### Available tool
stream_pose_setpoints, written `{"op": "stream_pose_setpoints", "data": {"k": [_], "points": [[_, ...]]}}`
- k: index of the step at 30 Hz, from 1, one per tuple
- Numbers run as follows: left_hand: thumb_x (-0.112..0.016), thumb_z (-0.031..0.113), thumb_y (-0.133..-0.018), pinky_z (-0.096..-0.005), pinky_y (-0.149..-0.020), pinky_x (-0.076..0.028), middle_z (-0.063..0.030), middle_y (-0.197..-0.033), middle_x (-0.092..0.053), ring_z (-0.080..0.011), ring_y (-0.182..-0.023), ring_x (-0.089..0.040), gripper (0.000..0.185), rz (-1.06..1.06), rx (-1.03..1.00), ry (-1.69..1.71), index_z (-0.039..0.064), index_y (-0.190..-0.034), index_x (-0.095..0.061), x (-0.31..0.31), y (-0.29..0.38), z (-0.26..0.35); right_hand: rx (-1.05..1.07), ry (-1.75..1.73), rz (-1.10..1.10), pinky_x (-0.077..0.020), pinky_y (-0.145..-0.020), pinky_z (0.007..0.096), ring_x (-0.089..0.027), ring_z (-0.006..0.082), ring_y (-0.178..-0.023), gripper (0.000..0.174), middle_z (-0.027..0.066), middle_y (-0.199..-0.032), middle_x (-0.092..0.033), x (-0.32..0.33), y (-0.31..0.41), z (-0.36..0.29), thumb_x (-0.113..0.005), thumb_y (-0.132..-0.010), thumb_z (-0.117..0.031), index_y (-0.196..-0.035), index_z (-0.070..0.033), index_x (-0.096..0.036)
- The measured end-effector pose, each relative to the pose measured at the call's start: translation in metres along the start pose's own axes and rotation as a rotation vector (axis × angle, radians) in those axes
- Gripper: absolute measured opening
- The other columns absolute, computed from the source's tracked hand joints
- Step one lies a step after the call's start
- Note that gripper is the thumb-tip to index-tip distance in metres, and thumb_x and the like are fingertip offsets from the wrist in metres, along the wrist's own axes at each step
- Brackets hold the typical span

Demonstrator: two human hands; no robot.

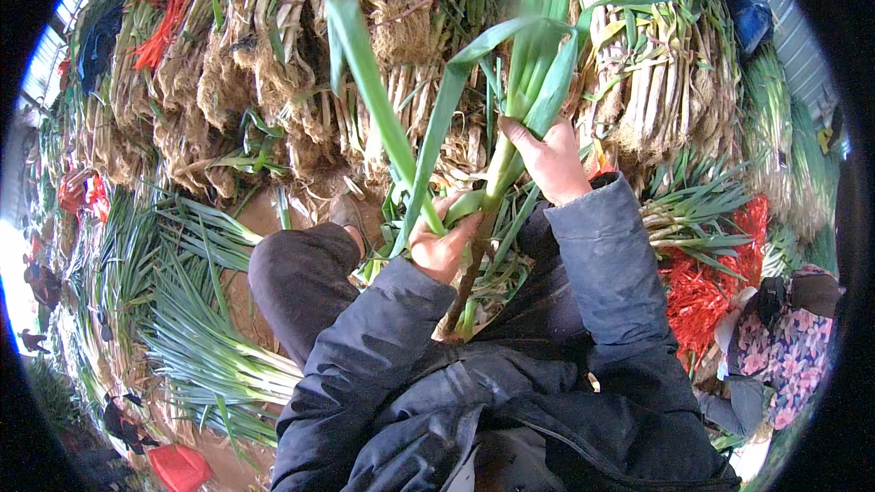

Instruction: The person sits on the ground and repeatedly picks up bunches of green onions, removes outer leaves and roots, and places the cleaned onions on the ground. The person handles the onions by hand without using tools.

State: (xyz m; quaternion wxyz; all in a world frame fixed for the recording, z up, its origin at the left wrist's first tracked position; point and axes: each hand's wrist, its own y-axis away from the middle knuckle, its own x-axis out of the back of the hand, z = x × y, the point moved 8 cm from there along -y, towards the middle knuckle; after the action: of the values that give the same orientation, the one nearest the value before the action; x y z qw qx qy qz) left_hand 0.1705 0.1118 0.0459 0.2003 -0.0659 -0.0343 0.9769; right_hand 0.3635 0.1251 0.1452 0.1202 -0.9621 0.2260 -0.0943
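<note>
A large green onion (504, 160) stands between my hands in the head view, its green leaves upward and its brownish, dirty lower part slanting down towards my lap. Around its upper stalk, just below where the leaves fan out, my right hand (552, 157) is closed. Lower and to the left, my left hand (443, 239) grips a green outer leaf (396, 130) that bends away from the stalk. Loose leaf scraps lie on the ground between my legs.
Stacked bundles of green onions (663, 75) with dry roots rise in front. Trimmed green onions (232, 362) lie on the left. At the right are red plastic strands (690, 301) and a person in a floral garment (786, 362). A red bag-like thing (179, 468) lies lower left.
</note>
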Motion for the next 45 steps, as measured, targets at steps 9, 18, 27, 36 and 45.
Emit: {"op": "stream_pose_setpoints", "data": {"k": [9,18,27,36,45], "points": [[-0.085,0.013,-0.076,-0.0312,-0.082,-0.053,-0.0094,-0.103,-0.069,-0.0168,-0.093,-0.066,0.053,0.100,-0.092,-0.343,0.000,-0.118,-0.057,-0.029,-0.018,0.025,0.062,0.123,-0.056,-0.0495,-0.070,0.0301,-0.061,0.0115,-0.078,0.016,0.0029,-0.088,-0.068,-0.014,0.007,-0.003,-0.069,-0.091,-0.012,-0.100,0.001,-0.067],[-0.081,0.007,-0.080,-0.0273,-0.077,-0.052,-0.0038,-0.094,-0.071,-0.0093,-0.083,-0.063,0.038,-0.068,0.063,0.068,-0.001,-0.114,-0.066,-0.024,-0.023,0.005,-0.141,-0.206,-0.294,-0.0519,-0.079,0.0285,-0.063,0.0105,-0.087,0.036,0.0042,-0.098,-0.068,-0.033,0.016,-0.005,-0.076,-0.088,-0.017,-0.114,0.002,-0.062],[-0.085,0.004,-0.075,-0.0279,-0.078,-0.055,-0.0044,-0.097,-0.072,-0.0102,-0.083,-0.065,0.044,-0.153,0.173,0.199,-0.002,-0.115,-0.067,-0.012,-0.023,0.000,-0.301,-0.209,-0.441,-0.0515,-0.085,0.0289,-0.065,0.0126,-0.095,0.034,0.0068,-0.107,-0.069,-0.033,0.021,-0.006,-0.071,-0.090,-0.009,-0.120,0.002,-0.060],[-0.087,0.006,-0.073,-0.0269,-0.076,-0.055,-0.0040,-0.093,-0.072,-0.0092,-0.080,-0.064,0.046,-0.141,0.122,0.094,-0.003,-0.113,-0.067,-0.014,-0.019,0.003,-0.304,-0.167,-0.403,-0.0516,-0.084,0.0288,-0.065,0.0125,-0.092,0.026,0.0067,-0.103,-0.070,-0.029,0.021,-0.007,-0.071,-0.089,-0.007,-0.112,0.003,-0.066],[-0.088,0.011,-0.073,-0.0298,-0.082,-0.053,-0.0049,-0.098,-0.071,-0.0119,-0.087,-0.065,0.051,-0.177,0.082,0.071,-0.002,-0.115,-0.063,-0.012,-0.020,-0.004,-0.312,-0.264,-0.384,-0.0514,-0.084,0.0290,-0.066,0.0132,-0.090,0.027,0.0084,-0.101,-0.070,-0.028,0.022,-0.006,-0.073,-0.087,-0.006,-0.111,0.004,-0.067]]}}
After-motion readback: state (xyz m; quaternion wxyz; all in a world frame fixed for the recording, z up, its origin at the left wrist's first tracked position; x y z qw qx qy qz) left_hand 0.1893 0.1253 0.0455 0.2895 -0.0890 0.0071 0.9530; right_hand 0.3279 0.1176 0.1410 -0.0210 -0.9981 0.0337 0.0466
